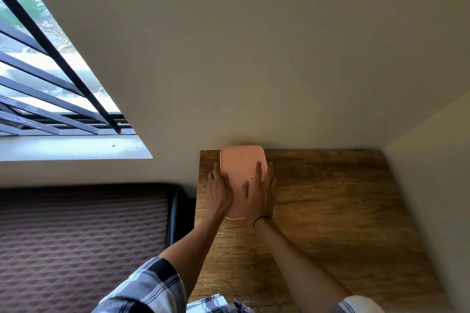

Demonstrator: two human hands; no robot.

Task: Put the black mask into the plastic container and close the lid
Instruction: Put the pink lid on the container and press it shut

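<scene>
Pink plastic container [241,173], lid on, at 12 o'clock on wooden table [330,211] against the wall | left hand [220,193] flat along its 9 o'clock side | right hand [259,195] spread over lid | black mask unseen

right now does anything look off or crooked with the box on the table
Nothing stands out. The pink plastic container sits flat on the wooden table near the wall, its pink lid on top. The left hand holds its side; the right hand lies on the lid. No black mask is visible.
</scene>
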